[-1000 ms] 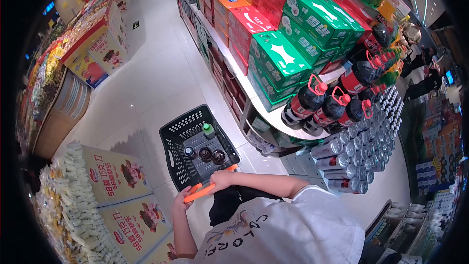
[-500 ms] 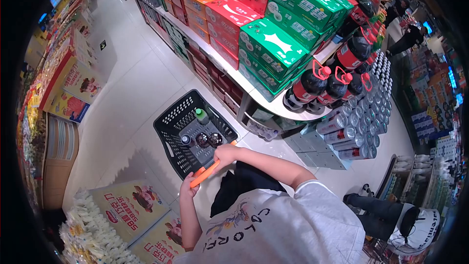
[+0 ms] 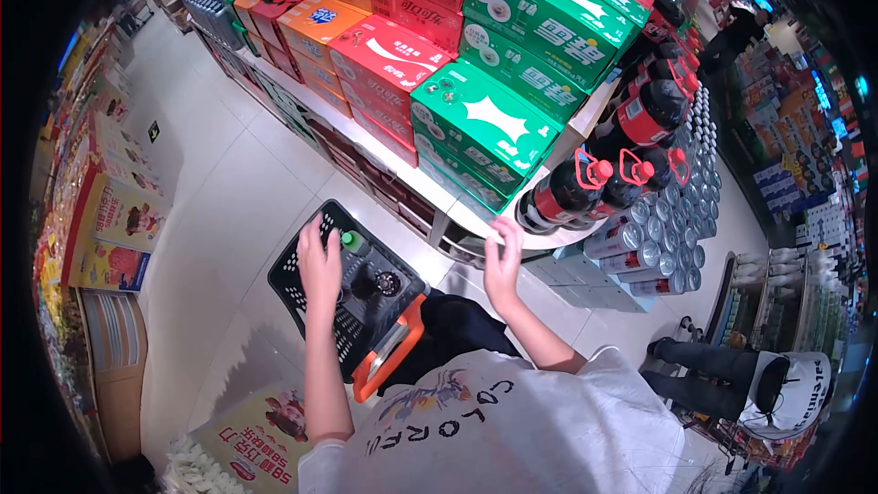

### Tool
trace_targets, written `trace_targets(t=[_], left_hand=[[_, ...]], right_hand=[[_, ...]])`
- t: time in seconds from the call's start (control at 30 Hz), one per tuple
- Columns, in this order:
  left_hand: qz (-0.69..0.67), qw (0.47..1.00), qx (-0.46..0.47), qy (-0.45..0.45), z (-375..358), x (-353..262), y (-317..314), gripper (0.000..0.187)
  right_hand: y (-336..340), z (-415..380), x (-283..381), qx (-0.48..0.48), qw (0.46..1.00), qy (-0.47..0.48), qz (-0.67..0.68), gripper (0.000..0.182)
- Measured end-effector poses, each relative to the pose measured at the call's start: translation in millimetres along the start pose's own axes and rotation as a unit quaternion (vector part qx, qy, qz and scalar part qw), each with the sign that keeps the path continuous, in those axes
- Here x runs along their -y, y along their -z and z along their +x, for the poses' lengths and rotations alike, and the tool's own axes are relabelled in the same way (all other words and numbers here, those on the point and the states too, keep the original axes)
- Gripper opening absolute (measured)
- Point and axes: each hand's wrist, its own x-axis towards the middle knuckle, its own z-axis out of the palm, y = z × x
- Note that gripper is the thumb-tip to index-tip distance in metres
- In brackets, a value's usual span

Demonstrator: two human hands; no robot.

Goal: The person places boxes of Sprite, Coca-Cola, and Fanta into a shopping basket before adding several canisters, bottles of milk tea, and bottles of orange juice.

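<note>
Tiled floor (image 3: 215, 206) — blk basket (image 3: 291, 284) on it; pale counter (image 3: 437, 190) — red/green/orange ctns (image 3: 485, 123) & dark btls (image 3: 560, 194).

Loads of silver cans (image 3: 672, 238) piled up on the right, someone in a white top (image 3: 800, 389) near some shelves (image 3: 777, 311), little green sign (image 3: 153, 132) on the pale floor (image 3: 206, 192), plus white packets (image 3: 197, 468) beside a printed carton (image 3: 256, 439) bottom left.

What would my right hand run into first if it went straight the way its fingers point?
Your right hand would probably meet the display's pale edge first, just below the green cartons, though one view leaves depth unclear.
</note>
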Motion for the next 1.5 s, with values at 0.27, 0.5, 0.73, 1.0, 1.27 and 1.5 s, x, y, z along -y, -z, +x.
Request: trace_targets(t=[0.27,0.5,0.73,1.0,1.27,1.5], left_hand=[[-0.322,0.945,0.041,-0.028,134.9,-107.1,-161.4,0.068],[-0.324,0.944,-0.055,0.017,135.8,-121.3,-174.4,0.067],[-0.3,0.954,-0.007,-0.019,153.5,-104.4,-161.5,0.057],[-0.441,0.897,0.021,0.001,115.0,-85.6,-134.4,0.049],[-0.523,0.848,0.017,0.077,51.9,-57.3,-121.2,0.068],[-0.565,0.78,-0.071,0.258,-56.4,16.2,-56.1,0.042]], right_hand=[[-14.9,100.1,-44.3,-0.079,0.974,-0.166,0.134,0.075],[-25.3,83.5,17.9,-0.083,0.951,-0.214,0.208,0.079],[-12.0,89.3,3.4,-0.153,0.887,-0.297,0.318,0.074],[-3.7,74.4,23.8,-0.127,0.901,-0.274,0.311,0.07],[19.1,52.7,52.7,-0.099,0.941,-0.205,0.249,0.074],[-8.7,37.9,57.6,0.214,0.942,-0.18,0.187,0.11]])
